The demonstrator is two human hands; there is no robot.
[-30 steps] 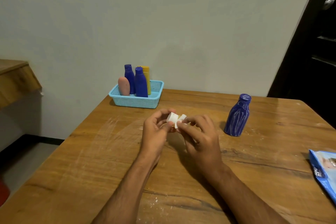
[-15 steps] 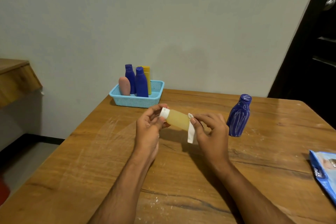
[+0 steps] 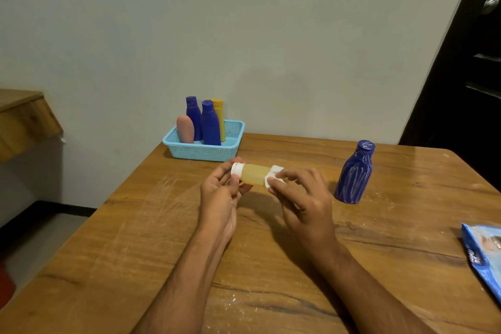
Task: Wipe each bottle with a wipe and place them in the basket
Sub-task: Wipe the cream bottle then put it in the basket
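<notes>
Perforated plastic forms the pale blue basket [image 3: 204, 150] at the table's [image 3: 151, 238] far left, holding four upright bottles. Left hand [image 3: 221, 192] pinches the translucent yellow bottle [image 3: 253, 174] by its white ribbed cap, sideways above the streaked wood. Right hand [image 3: 301, 198] presses a crumpled white wipe [image 3: 272, 176] around its base. Farther right stands a ridged dark blue bottle [image 3: 353, 172].

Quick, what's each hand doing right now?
Left hand: closed around the white-capped end of the small yellow bottle.
Right hand: pinching the white wipe against the bottle's other end.
</notes>
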